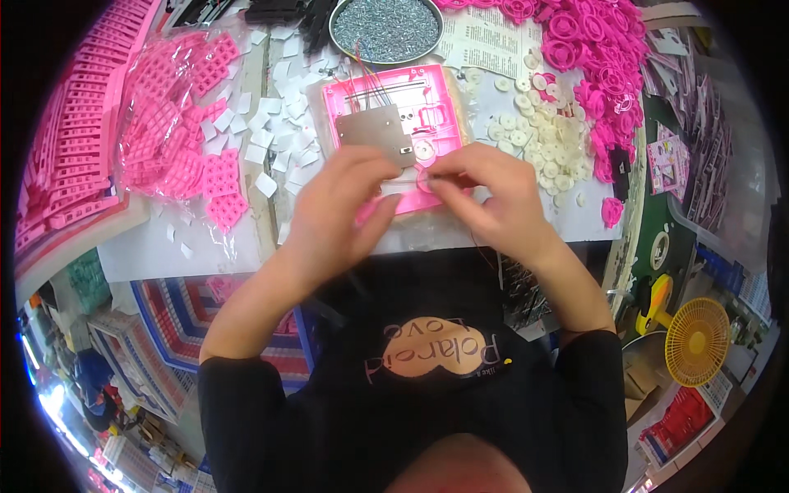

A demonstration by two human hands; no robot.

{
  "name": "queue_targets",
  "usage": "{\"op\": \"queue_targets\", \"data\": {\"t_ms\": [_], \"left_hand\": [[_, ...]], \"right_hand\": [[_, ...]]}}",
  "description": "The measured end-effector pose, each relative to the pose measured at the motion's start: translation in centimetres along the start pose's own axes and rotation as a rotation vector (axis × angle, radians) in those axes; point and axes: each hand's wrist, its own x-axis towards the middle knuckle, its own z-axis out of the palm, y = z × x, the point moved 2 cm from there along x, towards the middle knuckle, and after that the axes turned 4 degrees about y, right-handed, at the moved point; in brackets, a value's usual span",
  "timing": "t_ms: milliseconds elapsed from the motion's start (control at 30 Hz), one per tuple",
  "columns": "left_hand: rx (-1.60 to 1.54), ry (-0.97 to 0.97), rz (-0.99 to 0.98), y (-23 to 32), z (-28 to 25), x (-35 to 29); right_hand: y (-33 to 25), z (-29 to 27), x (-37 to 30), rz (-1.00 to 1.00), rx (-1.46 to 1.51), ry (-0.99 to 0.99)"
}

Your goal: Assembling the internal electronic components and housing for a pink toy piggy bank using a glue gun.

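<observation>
A shallow pink plastic housing lies on the table before me. Over its left half sits a flat grey-brown board, with several thin coloured wires at its far edge. Inside the housing, right of the board, is a white round disc. My left hand is at the housing's near left corner, thumb and forefinger apart, fingertips close to the board's near edge. Thumb and forefinger of my right hand pinch together over the near part, beside a pink ring; what they hold is too small to tell.
A round metal tray of small screws stands behind the housing. Pink button pads in clear plastic and loose white squares lie left. White discs and heaped pink rings lie right. A yellow fan stands low right.
</observation>
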Motion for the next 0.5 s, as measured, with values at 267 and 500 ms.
{"op": "queue_targets", "data": {"t_ms": [267, 500], "left_hand": [[0.701, -0.232, 0.139, -1.1, -1.0, -4.0], [0.769, -0.315, 0.153, -1.8, -1.0, -4.2]], "right_hand": [[1.0, -0.8, -1.9, 0.122, -0.081, -0.117], [0.8, -1.7, -1.9, -0.085, -0.388, -0.134]]}}
